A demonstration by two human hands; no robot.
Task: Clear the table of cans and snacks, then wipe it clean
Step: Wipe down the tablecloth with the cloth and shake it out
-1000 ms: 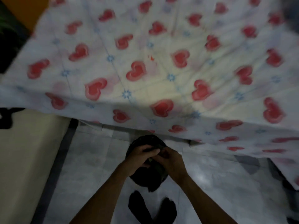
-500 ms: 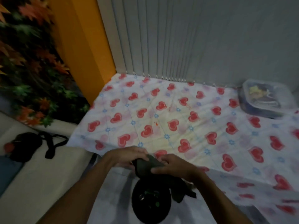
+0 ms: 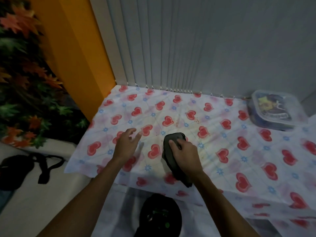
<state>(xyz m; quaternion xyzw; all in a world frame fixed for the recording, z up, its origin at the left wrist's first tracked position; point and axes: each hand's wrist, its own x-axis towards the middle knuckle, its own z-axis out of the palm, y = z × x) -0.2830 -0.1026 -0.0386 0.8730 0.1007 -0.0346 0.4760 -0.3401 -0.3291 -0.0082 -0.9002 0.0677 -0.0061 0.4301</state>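
Pressing a dark cloth (image 3: 172, 156) onto the heart-patterned tabletop (image 3: 222, 142) near its front edge, the right hand (image 3: 185, 153) holds it in a closed grip, while the left hand (image 3: 126, 145) hovers beside it, fingers spread wide.

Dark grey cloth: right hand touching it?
Touching. Head view shows the right hand pressed flat on the dark grey cloth, fingers curled over its top.
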